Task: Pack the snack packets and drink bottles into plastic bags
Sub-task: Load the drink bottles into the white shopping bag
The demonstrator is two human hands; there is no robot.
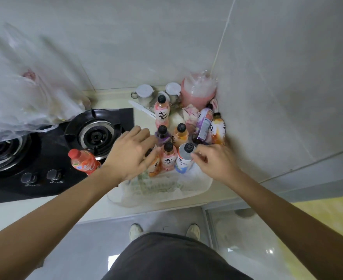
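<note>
Several drink bottles with black caps stand clustered on the counter in the corner: a pink one (162, 113) at the back, a purple one (162, 134), an orange one (180, 134), a pink one (169, 157) and a white-blue one (184, 160) in front. My left hand (132, 152) hovers over the left side of the cluster, fingers spread, partly hiding an orange bottle (154, 168). My right hand (217, 162) touches the white-blue bottle's shoulder with loosely curled fingers. A clear plastic bag (162, 188) with greenish packets inside lies on the counter in front. A red-capped bottle (82, 161) lies on the stove.
A black gas stove (45, 154) with two burners and knobs fills the left. A crumpled plastic bag (21, 93) hangs at upper left. Two lidded metal cups (145, 93), a pink container (197, 93), a cloth and two leaning bottles (211, 126) crowd the corner by the wall.
</note>
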